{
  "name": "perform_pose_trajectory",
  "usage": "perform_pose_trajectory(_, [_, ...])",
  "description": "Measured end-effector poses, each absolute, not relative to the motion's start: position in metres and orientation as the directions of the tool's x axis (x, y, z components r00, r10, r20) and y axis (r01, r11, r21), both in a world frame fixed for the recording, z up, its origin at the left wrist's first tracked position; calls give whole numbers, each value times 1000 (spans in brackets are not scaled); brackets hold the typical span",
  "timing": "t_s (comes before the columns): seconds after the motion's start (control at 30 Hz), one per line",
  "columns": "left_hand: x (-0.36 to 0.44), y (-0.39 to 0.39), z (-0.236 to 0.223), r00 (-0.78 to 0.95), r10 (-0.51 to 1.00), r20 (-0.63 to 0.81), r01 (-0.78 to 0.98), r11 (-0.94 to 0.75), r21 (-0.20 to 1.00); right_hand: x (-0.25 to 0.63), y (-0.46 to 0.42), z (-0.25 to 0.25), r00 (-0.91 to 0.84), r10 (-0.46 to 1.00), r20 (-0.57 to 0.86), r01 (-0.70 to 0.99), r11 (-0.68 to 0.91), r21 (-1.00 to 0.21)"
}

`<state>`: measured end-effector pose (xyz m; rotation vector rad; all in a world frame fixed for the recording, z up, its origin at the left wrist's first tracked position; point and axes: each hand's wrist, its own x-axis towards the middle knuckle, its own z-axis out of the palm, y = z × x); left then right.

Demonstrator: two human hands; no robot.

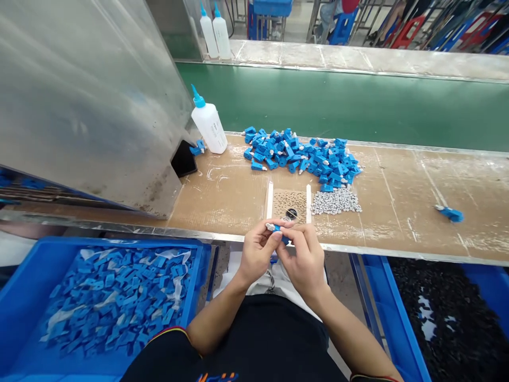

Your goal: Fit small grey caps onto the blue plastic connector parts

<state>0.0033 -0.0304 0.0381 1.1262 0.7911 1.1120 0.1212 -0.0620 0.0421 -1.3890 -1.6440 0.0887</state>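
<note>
My left hand (258, 249) and my right hand (304, 254) meet just in front of the bench edge, both pinched on one small blue plastic part (279, 229) with a grey tip. Beyond them on the bench lie a heap of blue plastic parts (302, 156) and a smaller heap of grey caps (336, 202). Between two white strips (270, 199) sits a speckled pad with a small black round piece (291, 213) on it.
A white squeeze bottle (209, 124) with a blue nozzle stands by a metal housing (87, 101) at left. One stray blue part (451, 213) lies at right. A blue bin (24, 297) of blue parts is low left, a bin of black parts (449, 313) low right. A green conveyor belt (358, 103) runs behind.
</note>
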Motion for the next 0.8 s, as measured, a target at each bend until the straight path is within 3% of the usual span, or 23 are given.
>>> perform_pose_trajectory(0.13, [6,-32,38,279,960,31,-214,30,976,116,-60,40,103,792,602,734,349,-583])
perform_pose_trajectory(0.2, [5,-20,35,359,931,62,-165,-2,986,125,-59,40,90,803,589,735,346,-584])
perform_pose_trajectory(0.3, [-2,28,32,527,833,171,-15,-191,981,178,-55,36,113,813,570,803,263,-535])
perform_pose_trajectory(0.33, [-5,52,33,510,836,203,95,-290,952,208,-53,32,149,807,571,848,192,-493])
perform_pose_trajectory(0.4, [-11,104,33,410,877,250,411,-422,808,282,-49,23,226,755,615,927,28,-375])
perform_pose_trajectory(0.47, [-12,148,33,392,895,212,680,-437,589,365,-46,12,302,641,705,946,-113,-303])
perform_pose_trajectory(0.57, [-9,184,32,406,904,134,845,-427,323,464,-48,7,426,569,703,905,-278,-322])
perform_pose_trajectory(0.63, [-8,188,31,438,892,115,862,-453,229,492,-49,12,416,542,730,908,-294,-299])
perform_pose_trajectory(0.7, [-10,184,33,450,889,91,860,-458,224,484,-47,21,367,550,750,928,-266,-260])
perform_pose_trajectory(0.8, [-19,167,39,379,923,60,847,-373,379,425,-41,26,290,716,635,947,-120,-297])
